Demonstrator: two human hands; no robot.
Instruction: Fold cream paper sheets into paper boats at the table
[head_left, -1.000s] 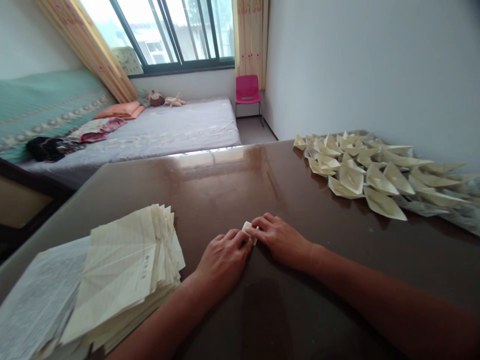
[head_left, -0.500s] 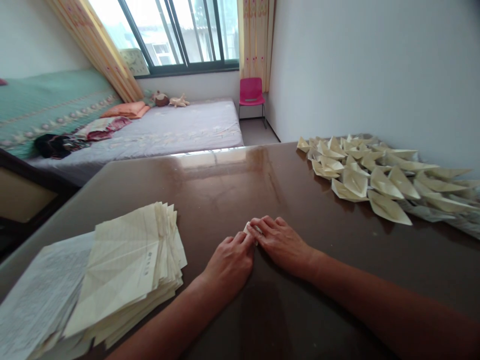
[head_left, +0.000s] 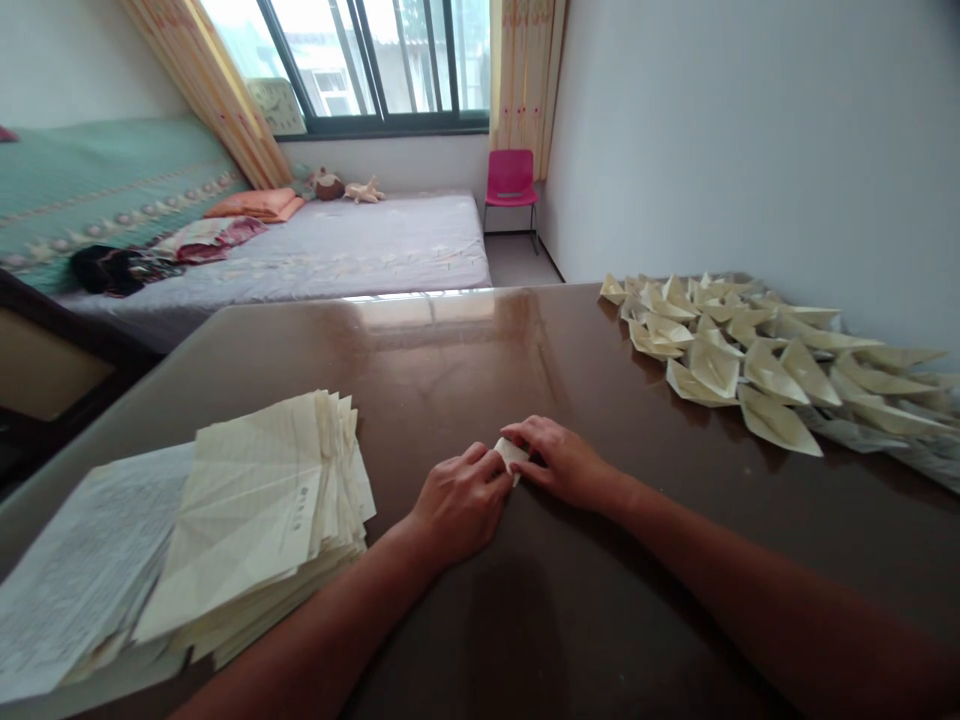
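Observation:
A small folded paper (head_left: 511, 453), cream in colour, lies between my two hands near the middle of the brown table (head_left: 442, 370). My left hand (head_left: 463, 500) has its fingers curled onto the paper's left side, hiding part of it. From the right, my right hand (head_left: 562, 460) grips its edge with thumb and fingers. To the left rests a stack of creased, lined cream sheets (head_left: 247, 490). Many folded paper boats (head_left: 772, 375) stand massed together at the table's far right.
White printed sheets (head_left: 90, 560) lie beside and partly under the cream stack. Beyond the table are a bed (head_left: 390, 235) and a pink chair (head_left: 511, 180). A white wall (head_left: 720, 140) runs along the right.
My right hand's fingers have lifted and parted from the flat press, with thumb and fingers now at the paper's edge. More of the folded paper shows. The view has shifted slightly.

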